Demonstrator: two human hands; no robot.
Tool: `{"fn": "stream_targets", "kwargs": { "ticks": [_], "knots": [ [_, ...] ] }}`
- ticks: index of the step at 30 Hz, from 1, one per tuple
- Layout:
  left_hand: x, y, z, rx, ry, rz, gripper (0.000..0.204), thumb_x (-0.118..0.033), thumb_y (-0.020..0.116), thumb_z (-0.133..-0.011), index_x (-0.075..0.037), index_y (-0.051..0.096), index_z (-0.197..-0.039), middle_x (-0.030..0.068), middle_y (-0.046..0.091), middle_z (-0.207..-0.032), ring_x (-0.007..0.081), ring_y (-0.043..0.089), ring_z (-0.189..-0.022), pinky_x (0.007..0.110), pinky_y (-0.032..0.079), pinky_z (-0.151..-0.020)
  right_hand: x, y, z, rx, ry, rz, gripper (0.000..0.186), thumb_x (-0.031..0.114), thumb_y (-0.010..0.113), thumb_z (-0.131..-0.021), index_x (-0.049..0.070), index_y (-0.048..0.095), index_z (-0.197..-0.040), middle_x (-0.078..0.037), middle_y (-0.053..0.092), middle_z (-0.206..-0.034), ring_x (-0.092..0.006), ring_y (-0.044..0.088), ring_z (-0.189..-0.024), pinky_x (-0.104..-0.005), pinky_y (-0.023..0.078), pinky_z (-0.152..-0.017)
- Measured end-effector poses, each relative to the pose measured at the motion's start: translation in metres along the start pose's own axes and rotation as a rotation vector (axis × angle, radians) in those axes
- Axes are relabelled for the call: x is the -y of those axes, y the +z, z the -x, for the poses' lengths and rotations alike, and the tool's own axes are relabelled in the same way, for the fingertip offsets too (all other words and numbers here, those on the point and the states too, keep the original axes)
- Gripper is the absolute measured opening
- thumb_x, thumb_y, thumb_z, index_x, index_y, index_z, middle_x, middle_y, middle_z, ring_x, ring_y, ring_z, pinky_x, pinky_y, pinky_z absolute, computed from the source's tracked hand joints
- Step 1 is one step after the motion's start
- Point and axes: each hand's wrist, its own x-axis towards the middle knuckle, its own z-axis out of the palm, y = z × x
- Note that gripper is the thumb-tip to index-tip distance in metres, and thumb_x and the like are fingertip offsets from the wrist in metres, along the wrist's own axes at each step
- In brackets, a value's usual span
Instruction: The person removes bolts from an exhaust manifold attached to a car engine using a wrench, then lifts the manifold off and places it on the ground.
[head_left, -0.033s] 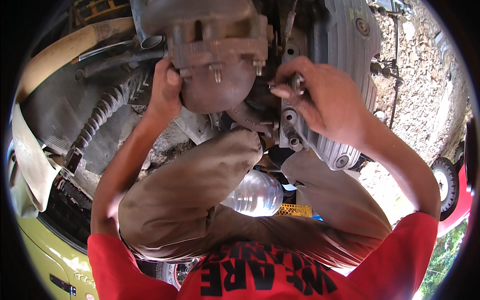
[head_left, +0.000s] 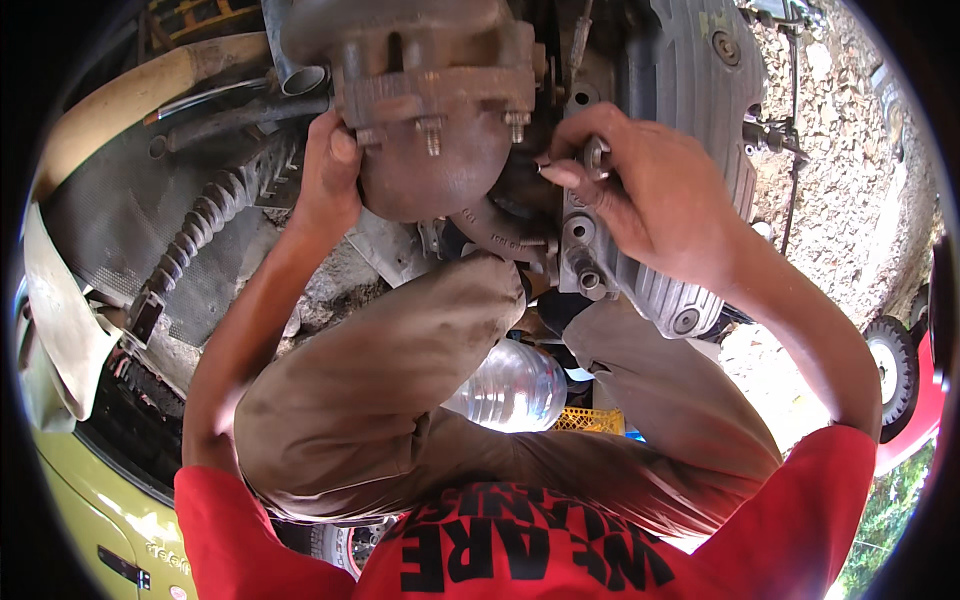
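Observation:
A rusty rounded metal housing (head_left: 430, 180) with a bolted flange takes up the upper middle. My left hand (head_left: 328, 175) is closed against its left side, thumb bent in front and the other fingers hidden behind the flange. To the right of the housing, my right hand (head_left: 650, 190) is closed, with thumb and index finger pinched by a dark gap. What the fingertips hold is too small and shadowed to make out. A round metal end (head_left: 594, 155) shows between the fingers. Below that hand, a short metal stud (head_left: 587, 278) stands on the engine's edge.
A ribbed grey engine cover (head_left: 690, 100) lies right of my right hand, gravel (head_left: 820, 110) beyond. On the left are a coil spring (head_left: 205, 220) and a thick tan hose (head_left: 130, 105). A clear plastic bottle (head_left: 510, 390) and yellow crate (head_left: 588, 419) sit below my knees.

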Motion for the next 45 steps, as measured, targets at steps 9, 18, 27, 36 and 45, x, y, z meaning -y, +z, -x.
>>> {"fn": "stream_targets", "kwargs": {
  "ticks": [9, 18, 27, 36, 45],
  "knots": [
    [-0.003, 0.002, -0.013, 0.058, 0.051, 0.04, 0.091, -0.077, 0.048, -0.089, 0.004, 0.057, -0.129, 0.0119, 0.065, -0.121, 0.018, 0.061, -0.111, 0.034, 0.049, -0.096, 0.001, -0.001, 0.002, -0.056, 0.006, 0.008, 0.029, 0.036, 0.062, -0.096, 0.012, 0.054, -0.109, -0.014, 0.062, -0.067, -0.0381, 0.063, -0.066, -0.0492, 0.048, -0.058],
    [-0.003, 0.002, -0.019, 0.097, 0.123, -0.059, 0.092, -0.079, 0.046, -0.088, 0.004, 0.061, -0.126, 0.0123, 0.067, -0.116, 0.0183, 0.061, -0.108, 0.034, 0.047, -0.097, 0.006, -0.01, 0.001, 0.028, 0.075, -0.063, 0.027, 0.033, 0.061, -0.097, 0.01, 0.052, -0.111, -0.019, 0.066, -0.075, -0.0432, 0.064, -0.075, -0.052, 0.048, -0.063],
    [-0.004, -0.003, -0.018, 0.09, 0.197, -0.118, 0.083, -0.072, 0.049, -0.091, 0.005, 0.064, -0.119, 0.0122, 0.069, -0.11, 0.0179, 0.06, -0.102, 0.033, 0.047, -0.093, 0.008, -0.019, -0.005, 0.214, 0.155, -0.11, 0.023, 0.015, 0.066, -0.094, 0.006, 0.052, -0.11, -0.018, 0.069, -0.092, -0.0416, 0.067, -0.084, -0.0439, 0.052, -0.069],
    [0.005, -0.002, -0.023, 0.112, 0.22, -0.128, 0.075, -0.064, 0.047, -0.095, 0.006, 0.062, -0.117, 0.0154, 0.068, -0.102, 0.0204, 0.06, -0.095, 0.035, 0.048, -0.087, 0.009, -0.016, -0.005, 0.151, 0.164, -0.12, 0.027, 0.029, 0.064, -0.096, 0.009, 0.053, -0.111, -0.02, 0.066, -0.077, -0.0429, 0.065, -0.075, -0.0494, 0.048, -0.062],
    [-0.074, -0.022, -0.009, 0.313, -0.111, -0.784, 0.083, -0.073, 0.039, -0.093, 0.002, 0.063, -0.119, 0.0313, 0.065, -0.107, 0.0447, 0.062, -0.097, 0.046, 0.049, -0.088, 0.011, -0.019, -0.006, 0.105, 0.05, -0.064, 0.024, 0.02, 0.064, -0.096, 0.003, 0.053, -0.108, -0.019, 0.059, -0.064, -0.0402, 0.061, -0.06, -0.0466, 0.044, -0.055]
  ]
}}
